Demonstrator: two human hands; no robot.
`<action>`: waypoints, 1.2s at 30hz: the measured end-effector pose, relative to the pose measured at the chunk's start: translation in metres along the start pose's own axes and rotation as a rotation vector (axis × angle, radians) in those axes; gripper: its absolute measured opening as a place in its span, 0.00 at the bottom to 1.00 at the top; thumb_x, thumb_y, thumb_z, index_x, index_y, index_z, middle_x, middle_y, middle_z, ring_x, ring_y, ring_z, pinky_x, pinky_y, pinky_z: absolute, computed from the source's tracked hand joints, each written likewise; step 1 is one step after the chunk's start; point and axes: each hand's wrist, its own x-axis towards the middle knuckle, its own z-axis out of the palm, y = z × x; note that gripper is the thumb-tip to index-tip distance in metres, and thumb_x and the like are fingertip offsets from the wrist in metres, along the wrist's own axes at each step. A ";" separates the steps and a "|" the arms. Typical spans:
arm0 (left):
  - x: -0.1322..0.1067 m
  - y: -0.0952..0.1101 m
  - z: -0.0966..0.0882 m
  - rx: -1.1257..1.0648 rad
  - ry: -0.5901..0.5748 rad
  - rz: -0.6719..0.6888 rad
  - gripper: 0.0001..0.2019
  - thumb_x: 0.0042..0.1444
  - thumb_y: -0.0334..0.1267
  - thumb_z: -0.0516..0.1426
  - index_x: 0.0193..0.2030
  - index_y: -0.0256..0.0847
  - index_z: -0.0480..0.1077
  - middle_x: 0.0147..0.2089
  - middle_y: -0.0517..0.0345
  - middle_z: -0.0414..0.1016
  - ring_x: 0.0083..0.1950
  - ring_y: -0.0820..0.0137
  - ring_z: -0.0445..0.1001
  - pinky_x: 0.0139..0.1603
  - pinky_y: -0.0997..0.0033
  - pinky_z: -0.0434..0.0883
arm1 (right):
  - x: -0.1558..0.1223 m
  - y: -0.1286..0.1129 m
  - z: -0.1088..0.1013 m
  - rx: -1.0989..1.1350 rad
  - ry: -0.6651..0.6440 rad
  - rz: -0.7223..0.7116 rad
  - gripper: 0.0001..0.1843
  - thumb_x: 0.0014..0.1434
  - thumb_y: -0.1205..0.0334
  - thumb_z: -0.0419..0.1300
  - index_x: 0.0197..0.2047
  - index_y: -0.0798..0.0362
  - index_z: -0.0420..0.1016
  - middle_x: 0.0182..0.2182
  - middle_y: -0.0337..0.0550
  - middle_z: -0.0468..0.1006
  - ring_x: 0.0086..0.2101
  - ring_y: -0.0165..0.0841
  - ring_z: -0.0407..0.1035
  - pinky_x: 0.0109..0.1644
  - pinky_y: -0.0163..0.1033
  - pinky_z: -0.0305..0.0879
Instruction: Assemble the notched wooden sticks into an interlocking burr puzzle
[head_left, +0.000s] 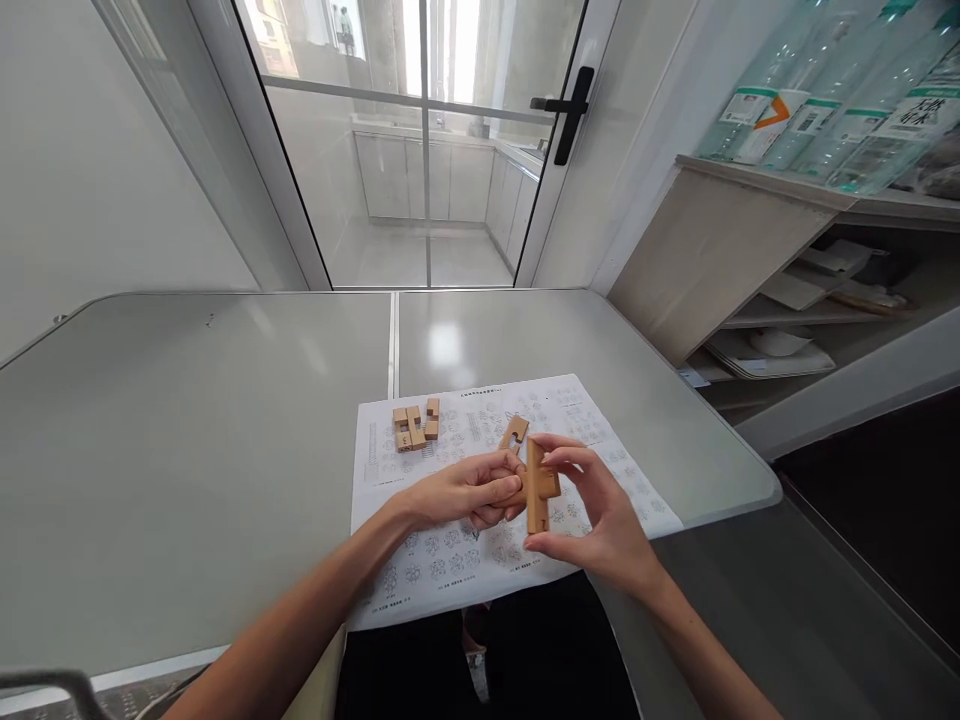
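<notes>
Wooden puzzle pieces are held between both hands above a printed sheet (pixel 465 560). My left hand (pixel 491 488) is closed around a piece that points right, mostly hidden by the fingers. My right hand (pixel 600 510) pinches an upright wooden puzzle piece (pixel 537 490) at its top and bottom ends, thumb below and fingers above. The two pieces cross and touch; whether they interlock I cannot tell. Just behind my left hand, a notched wooden piece (pixel 516 430) lies slanted on the paper. Several more notched wooden pieces (pixel 409 428) rest together at the sheet's upper left.
The sheet hangs over the near edge of a grey table (pixel 225 450), above my lap. Beyond the table is a glass door (pixel 427 170) with a black handle (pixel 574 110). On the right, a wooden shelf (pixel 750 220) carries several large plastic bottles (pixel 817 110).
</notes>
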 end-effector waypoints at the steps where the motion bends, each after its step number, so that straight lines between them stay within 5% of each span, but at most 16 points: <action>1: 0.000 0.000 0.001 -0.008 -0.011 -0.003 0.17 0.71 0.55 0.57 0.48 0.42 0.62 0.33 0.66 0.65 0.22 0.81 0.50 0.22 0.74 0.48 | -0.002 0.001 0.003 0.011 0.000 0.010 0.36 0.51 0.57 0.80 0.59 0.39 0.69 0.66 0.46 0.70 0.66 0.49 0.65 0.68 0.55 0.69; 5: 0.000 0.000 0.003 -0.072 -0.039 -0.030 0.16 0.71 0.52 0.57 0.48 0.42 0.62 0.28 0.70 0.59 0.22 0.81 0.48 0.23 0.74 0.48 | -0.008 0.005 0.009 0.057 0.024 0.037 0.42 0.52 0.56 0.79 0.65 0.38 0.66 0.65 0.47 0.71 0.66 0.50 0.66 0.67 0.56 0.70; 15: 0.000 0.004 0.002 -0.009 0.013 -0.040 0.17 0.71 0.52 0.57 0.51 0.38 0.70 0.39 0.55 0.75 0.26 0.78 0.66 0.27 0.72 0.62 | -0.009 0.012 -0.003 0.114 0.019 0.017 0.41 0.53 0.54 0.79 0.66 0.40 0.67 0.66 0.51 0.70 0.66 0.53 0.64 0.66 0.59 0.69; 30: 0.000 0.004 0.006 0.029 -0.002 0.010 0.18 0.70 0.55 0.57 0.48 0.40 0.66 0.39 0.58 0.75 0.26 0.78 0.64 0.28 0.72 0.61 | -0.010 0.013 -0.002 0.040 -0.030 0.045 0.41 0.55 0.51 0.78 0.67 0.38 0.65 0.67 0.50 0.69 0.69 0.51 0.61 0.69 0.59 0.66; 36: -0.001 0.003 0.008 0.083 0.086 0.042 0.18 0.70 0.55 0.56 0.48 0.40 0.67 0.38 0.57 0.75 0.26 0.78 0.62 0.28 0.72 0.61 | -0.004 0.015 -0.011 0.088 -0.013 0.043 0.41 0.60 0.34 0.68 0.70 0.39 0.64 0.70 0.50 0.66 0.68 0.52 0.62 0.68 0.59 0.67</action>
